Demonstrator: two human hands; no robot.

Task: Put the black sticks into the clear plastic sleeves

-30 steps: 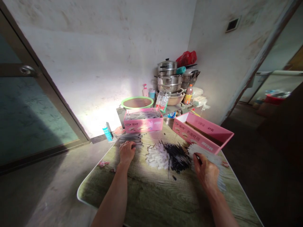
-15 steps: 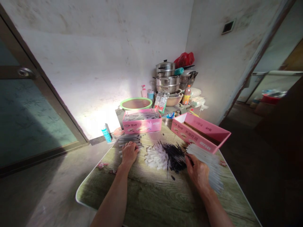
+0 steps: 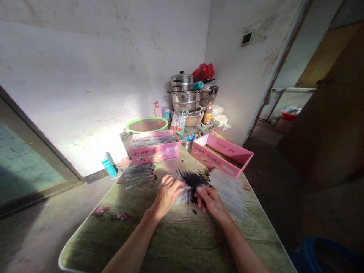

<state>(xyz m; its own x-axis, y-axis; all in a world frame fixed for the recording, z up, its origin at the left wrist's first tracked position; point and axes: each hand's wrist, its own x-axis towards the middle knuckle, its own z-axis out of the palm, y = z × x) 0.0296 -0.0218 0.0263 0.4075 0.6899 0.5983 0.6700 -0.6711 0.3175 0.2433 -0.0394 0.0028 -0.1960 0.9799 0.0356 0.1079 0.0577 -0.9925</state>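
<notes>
Scuffed pale walls (image 3: 108,64) meet in a corner behind a wood-patterned table (image 3: 182,246), stacked metal pots (image 3: 185,98) beyond its far edge. Two pink boxes at the far side: left box (image 3: 155,154) full of thin greyish sticks, right box (image 3: 216,161) angled, its brown inside showing. Both forearms come in from the near edge, converging mid-table, hands low over the piles and near each other, well apart from the boxes. Left hand (image 3: 170,191) palm down, fingers bent and bunched, tips pointing right above the white pieces (image 3: 181,200); blurred, so can't tell what it grips. Right hand (image 3: 210,199) turned inward, thumb and index nearly together by the black pieces (image 3: 193,180), other fingers curled under; can't tell whether anything is pinched there. Translucent tubes (image 3: 229,191) fan out right of right hand, pale, slim, roughly parallel. Grey sticks with dark ends (image 3: 139,175) lie left of left hand, in front of left box. White pieces short, partly hidden by left hand; black ones thin, heaped every which way. One stray black bit (image 3: 194,212) sits nearer, just off the heap.
</notes>
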